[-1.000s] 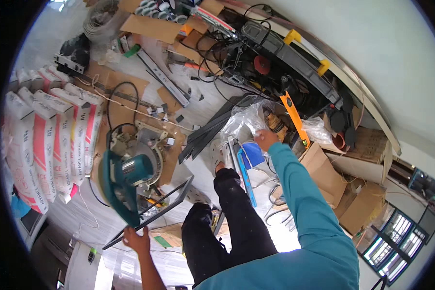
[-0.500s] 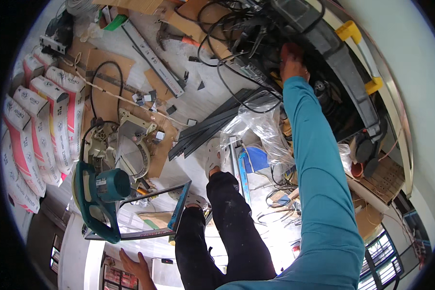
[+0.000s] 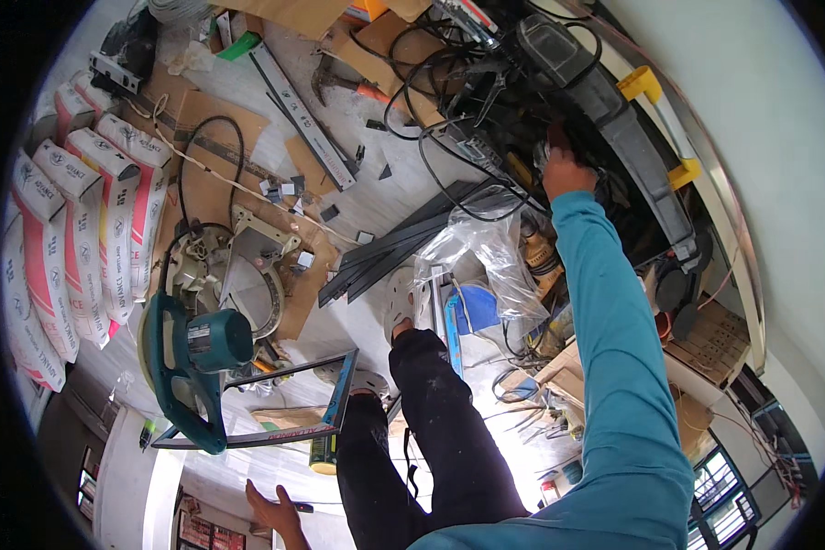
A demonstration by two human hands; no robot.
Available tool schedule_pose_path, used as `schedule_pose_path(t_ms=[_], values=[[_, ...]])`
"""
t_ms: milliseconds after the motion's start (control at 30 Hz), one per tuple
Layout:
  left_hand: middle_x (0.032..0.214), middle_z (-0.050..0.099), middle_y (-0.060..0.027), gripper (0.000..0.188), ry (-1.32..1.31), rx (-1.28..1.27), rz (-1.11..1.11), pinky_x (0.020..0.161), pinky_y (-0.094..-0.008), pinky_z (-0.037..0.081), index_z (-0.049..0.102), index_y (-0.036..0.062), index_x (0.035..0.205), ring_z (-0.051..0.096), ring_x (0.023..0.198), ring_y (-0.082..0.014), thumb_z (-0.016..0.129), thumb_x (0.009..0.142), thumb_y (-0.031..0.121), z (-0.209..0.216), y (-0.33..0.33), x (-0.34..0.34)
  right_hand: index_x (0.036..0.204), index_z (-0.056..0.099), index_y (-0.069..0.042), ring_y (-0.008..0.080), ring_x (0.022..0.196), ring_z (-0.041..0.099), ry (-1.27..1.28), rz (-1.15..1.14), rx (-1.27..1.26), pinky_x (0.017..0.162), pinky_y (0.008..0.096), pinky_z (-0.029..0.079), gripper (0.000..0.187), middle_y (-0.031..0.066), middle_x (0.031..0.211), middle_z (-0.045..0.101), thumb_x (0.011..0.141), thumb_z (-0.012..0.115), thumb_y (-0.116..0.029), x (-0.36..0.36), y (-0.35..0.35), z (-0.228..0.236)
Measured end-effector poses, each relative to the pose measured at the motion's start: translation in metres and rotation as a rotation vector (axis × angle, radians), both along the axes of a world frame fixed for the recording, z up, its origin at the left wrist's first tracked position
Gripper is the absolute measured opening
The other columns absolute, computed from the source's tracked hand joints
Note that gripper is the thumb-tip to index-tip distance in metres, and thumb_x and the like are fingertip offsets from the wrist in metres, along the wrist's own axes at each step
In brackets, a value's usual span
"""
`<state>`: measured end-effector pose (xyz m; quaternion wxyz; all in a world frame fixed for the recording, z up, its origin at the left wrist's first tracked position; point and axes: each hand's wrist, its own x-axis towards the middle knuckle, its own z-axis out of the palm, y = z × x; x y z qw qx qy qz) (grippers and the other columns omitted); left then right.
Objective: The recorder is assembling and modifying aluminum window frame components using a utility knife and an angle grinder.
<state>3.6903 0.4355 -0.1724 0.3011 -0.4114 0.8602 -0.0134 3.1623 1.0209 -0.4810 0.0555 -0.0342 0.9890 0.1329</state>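
Observation:
My right hand (image 3: 568, 174) reaches into an open black toolbox (image 3: 605, 101) at the upper right. Its fingers are partly hidden in the dark among the tools, so I cannot tell whether they grip anything. At the lower left my left hand (image 3: 275, 513) hangs with its fingers apart, holding nothing. Left of my legs stands a green miter saw (image 3: 188, 367) with a round motor. A black-and-blue rectangular frame (image 3: 339, 394) leans beside it, near my feet.
Stacked cement bags (image 3: 82, 229) line the left side. Black metal strips (image 3: 394, 238), clear plastic wrap (image 3: 486, 243) and a yellow power tool (image 3: 541, 257) lie by the toolbox. A claw hammer (image 3: 344, 82), a long box (image 3: 302, 119) and looping cables (image 3: 417, 73) cover the far floor.
My right hand has drawn slightly back toward me inside the toolbox. My left hand has shifted a little right and down in view. The whole view has shifted slightly.

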Motion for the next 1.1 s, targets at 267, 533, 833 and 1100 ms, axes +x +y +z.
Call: schedule_pose_path(t_ms=[267,533,833,1100], values=[[0.143,0.044,-0.0262,0.075,0.161,0.092,0.05,0.111,-0.0495,0.035,0.038,-0.0015,0.145,0.041,0.133,-0.0442,0.072,0.079,0.015,0.008,-0.01,0.039,0.092,0.064,-0.01,0.0396,0.081,0.069,-0.133,-0.283,-0.055,0.073,0.0506,0.056,0.012,0.0141,0.091,0.071,0.086,0.06,-0.02,0.061,-0.009,0.129],[0.136,0.048,-0.0234,0.063,0.355,0.056,-0.001,0.107,-0.0459,0.039,0.044,-0.0026,0.139,0.047,0.128,-0.0388,0.067,0.082,0.007,0.019,-0.036,0.078,0.143,0.048,-0.018,0.0366,0.088,0.071,-0.328,-0.526,-0.018,0.08,0.0476,0.056,0.059,0.0168,0.094,0.072,0.085,0.062,-0.017,0.138,-0.036,0.17],[0.095,0.068,-0.015,0.022,0.667,0.903,-0.184,0.075,-0.0356,0.053,0.066,0.0002,0.103,0.066,0.084,-0.0299,0.071,0.086,0.014,0.019,0.118,-0.046,0.119,0.063,-0.015,0.0389,0.091,0.069,-0.248,-0.594,-0.118,0.081,0.0537,0.053,0.032,0.0185,0.097,0.072,0.087,0.058,-0.019,0.164,-0.034,0.17],[0.093,0.068,-0.0016,0.029,0.156,1.569,0.342,0.076,-0.0286,0.05,0.07,0.0057,0.108,0.063,0.085,-0.0147,0.064,0.096,0.031,-0.208,0.381,-0.263,0.092,0.063,-0.009,0.0378,0.08,0.07,-0.068,-0.451,-0.164,0.073,0.0547,0.053,0.016,0.0145,0.089,0.072,0.087,0.059,-0.023,0.174,0.011,0.151]])
